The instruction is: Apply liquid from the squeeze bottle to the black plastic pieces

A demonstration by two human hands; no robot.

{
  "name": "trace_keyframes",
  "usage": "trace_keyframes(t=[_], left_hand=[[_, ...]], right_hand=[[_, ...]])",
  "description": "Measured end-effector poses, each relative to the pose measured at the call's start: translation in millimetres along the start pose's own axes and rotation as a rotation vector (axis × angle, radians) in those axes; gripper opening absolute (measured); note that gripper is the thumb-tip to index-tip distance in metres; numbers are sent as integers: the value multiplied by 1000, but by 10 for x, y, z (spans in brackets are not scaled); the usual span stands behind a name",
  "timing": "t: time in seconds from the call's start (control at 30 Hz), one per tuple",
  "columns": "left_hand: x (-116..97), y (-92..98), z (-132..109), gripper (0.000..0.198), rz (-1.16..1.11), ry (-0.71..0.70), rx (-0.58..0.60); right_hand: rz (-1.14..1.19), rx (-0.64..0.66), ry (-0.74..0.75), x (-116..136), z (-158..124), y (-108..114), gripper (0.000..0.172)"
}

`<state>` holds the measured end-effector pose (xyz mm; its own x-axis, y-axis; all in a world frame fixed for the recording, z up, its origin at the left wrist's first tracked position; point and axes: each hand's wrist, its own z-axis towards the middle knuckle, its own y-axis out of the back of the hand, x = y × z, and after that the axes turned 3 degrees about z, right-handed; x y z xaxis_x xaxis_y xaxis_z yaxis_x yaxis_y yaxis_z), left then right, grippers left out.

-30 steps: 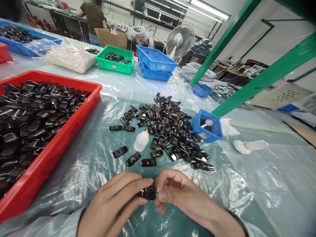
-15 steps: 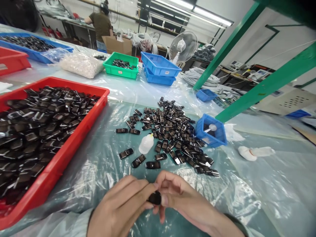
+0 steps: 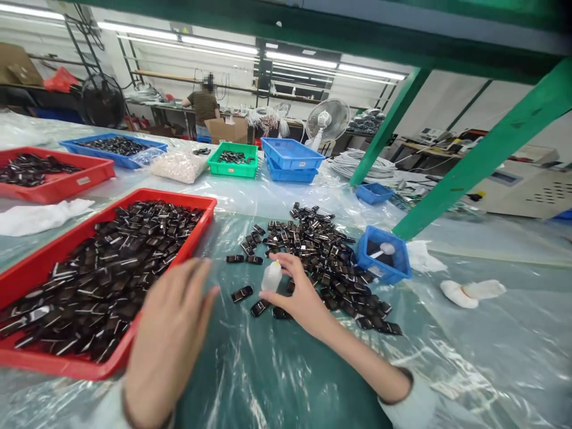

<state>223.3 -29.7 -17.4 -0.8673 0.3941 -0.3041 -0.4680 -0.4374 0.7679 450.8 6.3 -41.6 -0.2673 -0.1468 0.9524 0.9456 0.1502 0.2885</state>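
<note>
My right hand (image 3: 304,296) is spread around a small white squeeze bottle (image 3: 270,278) with a yellow tip. Its thumb lies low in front, its forefinger by the tip; a firm grip does not show. Blurred by motion, my left hand (image 3: 172,333) hovers beside the near right rim of a red tray (image 3: 206,215). Its fingers are stretched out with the thumb apart, and nothing shows in it. Glossy black oblong casings fill that tray. More casings lie in a loose heap (image 3: 313,244), with a few single ones such as a casing (image 3: 242,294) around the bottle.
A blue bin (image 3: 379,275) holding dark contents and a white scoop stands right of the heap. Behind are a green tray (image 3: 235,170), stacked blue trays (image 3: 292,161) and a bag (image 3: 179,167). A green post (image 3: 473,155) slants at right. A person (image 3: 204,107) stands far back.
The hands have parted from around a small black piece. My right hand went forward to the bottle, my left hand toward the red tray. The view has tilted up and levelled.
</note>
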Motion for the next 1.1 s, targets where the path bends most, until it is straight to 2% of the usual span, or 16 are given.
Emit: trace_keyframes(t=[0.1,0.17,0.27,0.4,0.53,0.7,0.83,0.93,1.0,1.1], left_hand=[[-182,-336,4,34,122,-83,237],[-235,-503,41,32,103,-96,325],[-204,-621,99,27,40,-82,395],[-138,-605,85,20,-114,-29,436],[-194,-523,15,17,-250,35,463],[-346,-477,-107,21,-431,120,508],[-379,-499,-180,30,-343,8,478],[-360,-511,-181,37,-230,-46,494],[-353,-505,-170,41,-213,-37,534],[-369,-466,-170,36,-336,10,519]], right_hand=[[17,0,-23,-33,37,-53,33],[29,-20,-29,-35,-16,-3,30],[46,-62,-34,-26,-168,154,32],[101,-120,-115,-3,-382,356,40],[137,-190,-170,30,-539,470,45],[136,-113,-188,22,-702,510,41],[119,-40,-254,43,-793,462,39],[120,-87,-285,80,-815,442,36],[107,-129,-253,83,-815,464,33],[50,-94,-129,57,-818,527,25]])
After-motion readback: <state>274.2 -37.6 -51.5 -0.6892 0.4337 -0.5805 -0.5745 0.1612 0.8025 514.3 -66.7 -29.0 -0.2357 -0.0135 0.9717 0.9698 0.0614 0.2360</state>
